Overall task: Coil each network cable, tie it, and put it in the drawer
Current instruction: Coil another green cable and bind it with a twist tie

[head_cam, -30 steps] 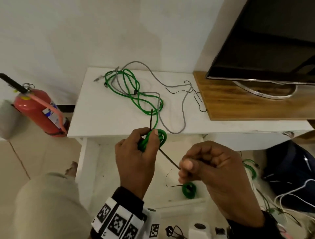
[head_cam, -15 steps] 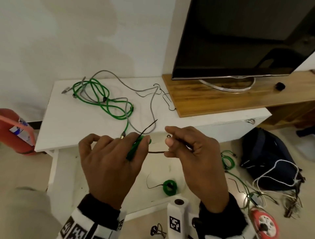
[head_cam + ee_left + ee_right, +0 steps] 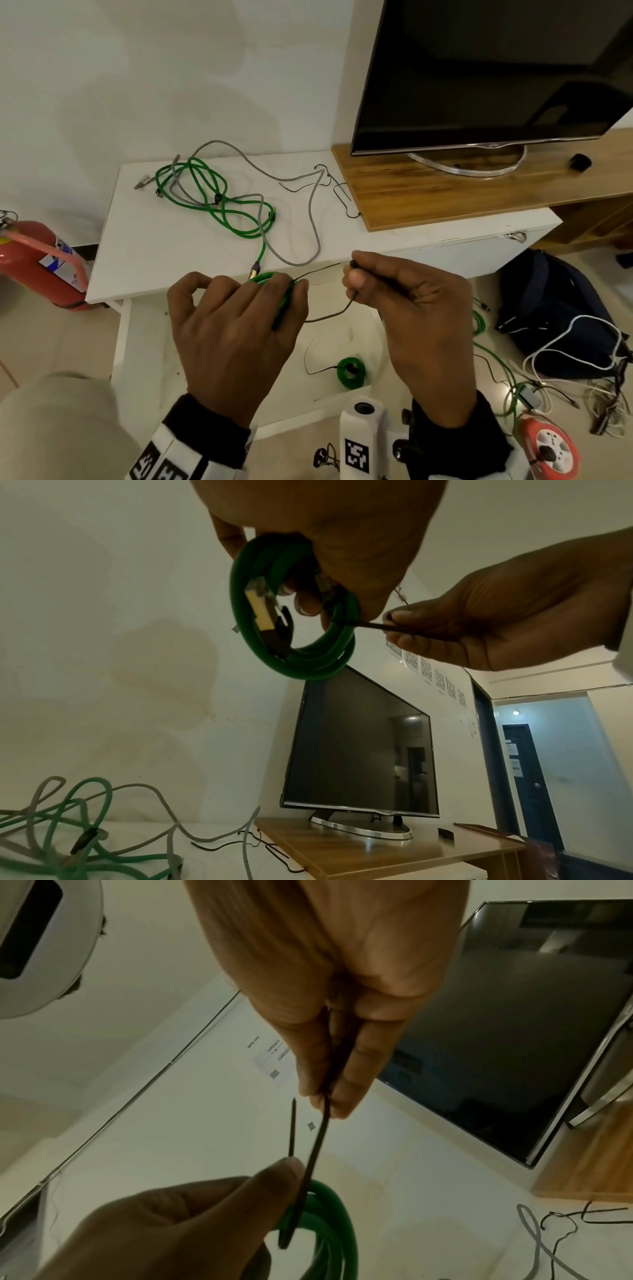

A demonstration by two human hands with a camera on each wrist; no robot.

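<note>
Fingers of the left hand [image 3: 236, 329] clamp a green coil [image 3: 291, 610] over the open drawer [image 3: 239, 387]; only the left wrist view shows its plugs. Right hand [image 3: 411, 318], at 3 o'clock, pinches the black tie [image 3: 316, 1150].

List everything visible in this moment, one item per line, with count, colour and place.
coil: 1, green, in left hand
tie: 1, black, round the coil, right hand pinching it
loose cables: green and grey, tangled on white table
spare ties: black, on table by wooden board
tied coil: 1, green, in open drawer
TV: 1, black, on board
extinguisher: 1, red, floor left
bag: 1, dark, floor right
reel: 1, orange, floor right
left hand: 1, grips coil
right hand: 1, pinches tie
</note>
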